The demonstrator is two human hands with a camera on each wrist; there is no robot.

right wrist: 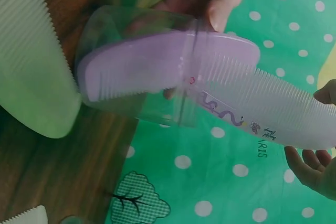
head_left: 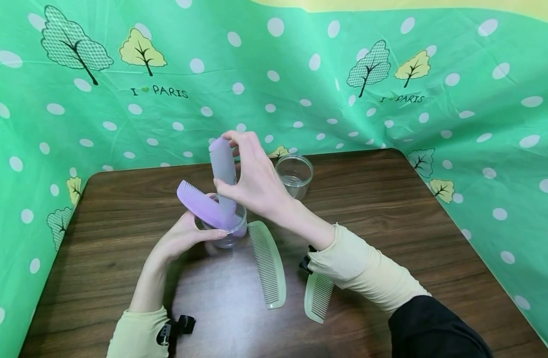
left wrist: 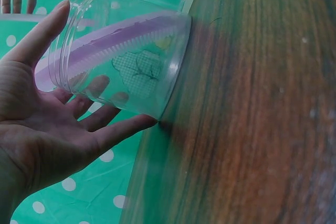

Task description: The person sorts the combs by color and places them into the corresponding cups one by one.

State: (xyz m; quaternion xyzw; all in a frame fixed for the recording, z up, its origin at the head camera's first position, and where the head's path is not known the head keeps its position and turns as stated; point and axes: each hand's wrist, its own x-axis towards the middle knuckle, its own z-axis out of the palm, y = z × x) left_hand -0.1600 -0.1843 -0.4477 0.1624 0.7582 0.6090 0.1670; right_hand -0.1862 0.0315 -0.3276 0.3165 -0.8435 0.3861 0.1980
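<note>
A black sleeve [head_left: 434,328] lies nearest; the right hand [head_left: 258,184] pinches a pale comb [head_left: 223,166] beside a purple comb [head_left: 202,205] leaning in the clear jar [head_left: 228,242] the left hand [head_left: 182,236] grips.

The table [head_left: 367,209] (wood-grained) bears two green combs [head_left: 268,266] [head_left: 319,297], two jars [head_left: 229,242] [head_left: 296,183]

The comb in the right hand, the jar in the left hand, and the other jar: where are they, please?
Held comb [right wrist: 269,109], right wrist view: middle of its broad face.
Held jar [left wrist: 142,74], left wrist view: its clear side wall.
Other jar [head_left: 298,191], head view: its near wall, below the rim.
</note>
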